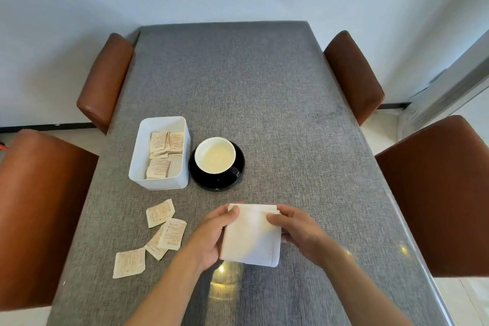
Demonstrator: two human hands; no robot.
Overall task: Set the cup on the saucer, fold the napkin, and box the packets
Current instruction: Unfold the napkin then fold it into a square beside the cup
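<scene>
A white napkin point(251, 238), folded into a small square, is held between both hands just above the table's near middle. My left hand point(211, 238) pinches its left edge with thumb on top. My right hand point(299, 233) pinches the right edge near the top corner. A black cup with a white inside point(215, 157) stands on a black saucer point(239, 164) beyond the napkin. Left of it, a white box point(137, 161) holds several beige packets point(161, 151). Several more packets point(164, 230) lie loose on the table to the left of my left hand.
The table point(264, 100) has a grey woven cloth. Brown leather chairs stand along both long sides, two on the left point(39, 206) and two on the right point(436, 193). A pale wall lies beyond the far edge.
</scene>
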